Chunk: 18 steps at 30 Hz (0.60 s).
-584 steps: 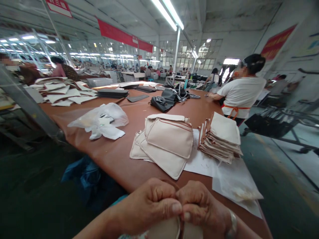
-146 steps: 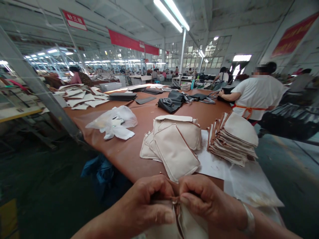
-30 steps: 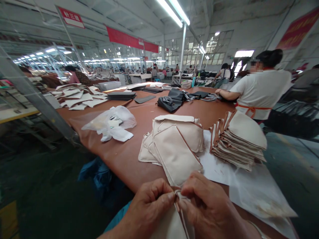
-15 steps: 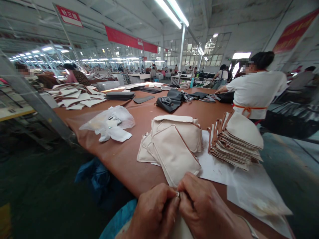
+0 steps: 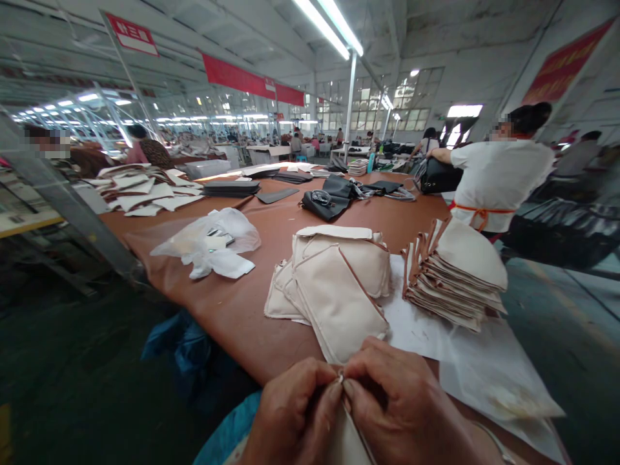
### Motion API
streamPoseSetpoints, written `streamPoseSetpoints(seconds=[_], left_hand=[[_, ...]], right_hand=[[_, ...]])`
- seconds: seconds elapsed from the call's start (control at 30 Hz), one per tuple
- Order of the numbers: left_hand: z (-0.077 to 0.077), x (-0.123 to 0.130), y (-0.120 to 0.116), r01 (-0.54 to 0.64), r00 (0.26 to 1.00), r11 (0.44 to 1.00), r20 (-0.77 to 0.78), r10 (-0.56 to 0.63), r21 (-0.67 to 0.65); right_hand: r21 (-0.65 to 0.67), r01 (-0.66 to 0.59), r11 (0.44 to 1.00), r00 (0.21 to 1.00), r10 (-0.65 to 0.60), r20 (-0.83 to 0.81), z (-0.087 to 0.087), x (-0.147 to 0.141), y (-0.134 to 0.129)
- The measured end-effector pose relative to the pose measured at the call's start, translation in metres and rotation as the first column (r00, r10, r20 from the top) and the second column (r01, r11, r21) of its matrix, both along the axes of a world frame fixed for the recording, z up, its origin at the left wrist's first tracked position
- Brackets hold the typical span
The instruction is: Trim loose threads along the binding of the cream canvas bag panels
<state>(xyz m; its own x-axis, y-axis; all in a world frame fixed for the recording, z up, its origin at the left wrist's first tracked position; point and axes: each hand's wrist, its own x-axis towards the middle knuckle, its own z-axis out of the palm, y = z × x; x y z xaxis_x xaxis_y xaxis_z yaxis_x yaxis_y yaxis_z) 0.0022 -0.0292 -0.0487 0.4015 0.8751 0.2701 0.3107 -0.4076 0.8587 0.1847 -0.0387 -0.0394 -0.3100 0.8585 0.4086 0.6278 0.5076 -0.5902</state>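
At the table's near edge, my left hand [image 5: 292,408] and my right hand [image 5: 398,395] meet fingertip to fingertip. Both are closed in a pinch on the edge of a cream leather piece [image 5: 343,442], which hangs below the fingers and is mostly covered by them. A small pale bit shows between the thumbs; I cannot make out what it is. Just beyond the fingers lie several padded cream leather pieces [image 5: 339,300] with brown edges, overlapping in a pile.
A stack of cream pieces [image 5: 467,258] stands at right on white paper [image 5: 416,323]. Clear plastic bags [image 5: 232,232] lie left on the brown-covered table [image 5: 227,310]. Black bags [image 5: 329,197] are farther back. A co-worker in a white shirt [image 5: 504,171] stands at right.
My hands stay together, and more of the cream piece's edge shows beneath the fingers. The co-worker at right has lifted a black bag and turned slightly.
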Motion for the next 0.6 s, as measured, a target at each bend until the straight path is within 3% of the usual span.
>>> streamPoseSetpoints(seconds=[0.1,0.17,0.2,0.27,0.3,0.37,0.4,0.43,0.47,0.53,0.6], left_hand=[[-0.001,0.001,-0.003,0.002,0.996,0.997,-0.090,0.005,0.082],[-0.004,-0.001,-0.003,0.031,0.986,0.991,-0.164,-0.009,0.132],[-0.006,-0.001,-0.003,0.040,0.982,0.988,-0.186,-0.011,0.150],[-0.008,-0.003,-0.003,0.052,0.982,0.986,-0.186,-0.021,0.161],[-0.009,-0.003,-0.002,0.058,0.985,0.988,-0.168,-0.034,0.141],[-0.010,-0.003,0.000,0.074,0.993,0.997,-0.097,-0.070,0.037],[-0.010,-0.003,0.002,0.088,0.995,0.995,-0.042,-0.090,-0.040],[-0.011,-0.003,0.004,0.103,0.995,0.986,0.023,-0.101,-0.129],[-0.011,-0.003,0.005,0.127,0.989,0.967,0.097,-0.108,-0.220],[-0.012,-0.004,0.009,0.184,0.968,0.909,0.231,-0.101,-0.373],[-0.012,-0.005,0.012,0.232,0.945,0.851,0.318,-0.081,-0.472]], right_hand=[[0.171,-0.028,0.985,0.994,0.008,0.113,-0.004,-0.003,0.001],[0.193,-0.015,0.981,0.997,-0.001,0.080,-0.006,-0.003,0.002],[0.114,0.008,0.994,1.000,-0.010,0.014,-0.007,-0.003,0.004],[-0.221,-0.013,0.975,0.975,-0.036,-0.218,-0.009,-0.003,0.008],[-0.410,-0.097,0.907,0.929,-0.065,-0.364,-0.011,-0.003,0.011],[-0.638,-0.334,0.694,0.766,-0.196,-0.613,-0.016,-0.005,0.015],[-0.665,-0.435,0.607,0.674,-0.271,-0.687,-0.019,-0.006,0.015],[-0.662,-0.503,0.556,0.596,-0.332,-0.731,-0.022,-0.007,0.015],[-0.649,-0.535,0.541,0.544,-0.367,-0.754,-0.025,-0.008,0.015],[-0.629,-0.495,0.599,0.553,-0.342,-0.760,-0.030,-0.008,0.012],[-0.571,-0.346,0.745,0.646,-0.252,-0.720,-0.033,-0.005,0.010]])
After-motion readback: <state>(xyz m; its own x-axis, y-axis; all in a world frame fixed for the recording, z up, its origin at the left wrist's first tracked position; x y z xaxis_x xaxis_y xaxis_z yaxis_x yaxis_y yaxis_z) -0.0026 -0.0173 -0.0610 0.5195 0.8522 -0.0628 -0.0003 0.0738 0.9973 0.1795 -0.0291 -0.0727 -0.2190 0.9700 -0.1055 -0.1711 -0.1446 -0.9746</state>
